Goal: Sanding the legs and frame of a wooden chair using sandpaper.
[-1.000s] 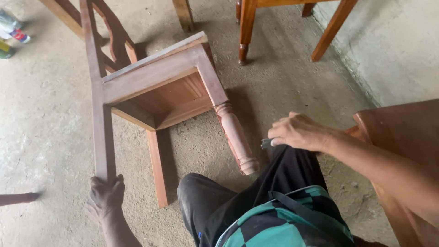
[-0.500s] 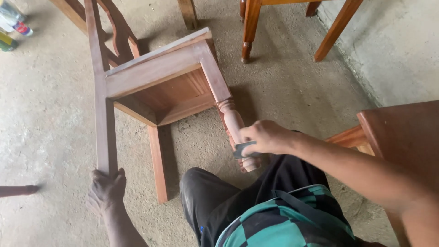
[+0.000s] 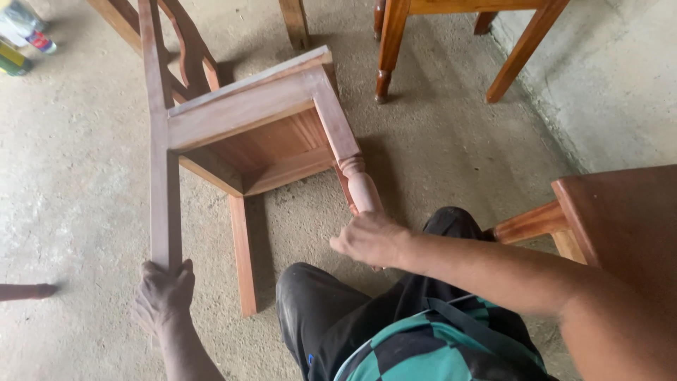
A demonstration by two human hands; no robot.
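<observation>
A bare wooden chair [image 3: 247,127] lies tipped on its side on the concrete floor [image 3: 70,176], filling the upper left and centre of the frame, so its underside and legs face the seated person. The left hand [image 3: 163,291], at lower left, is clenched around the end of the long back leg [image 3: 161,176], apparently to keep the chair from shifting. The right hand [image 3: 368,238], at centre, is closed over the lower end of the turned front leg [image 3: 358,180] (whether anything lies under the palm cannot be told). Finished furniture legs [image 3: 386,49] stand along the top edge; bottles [image 3: 21,42] sit at upper left.
</observation>
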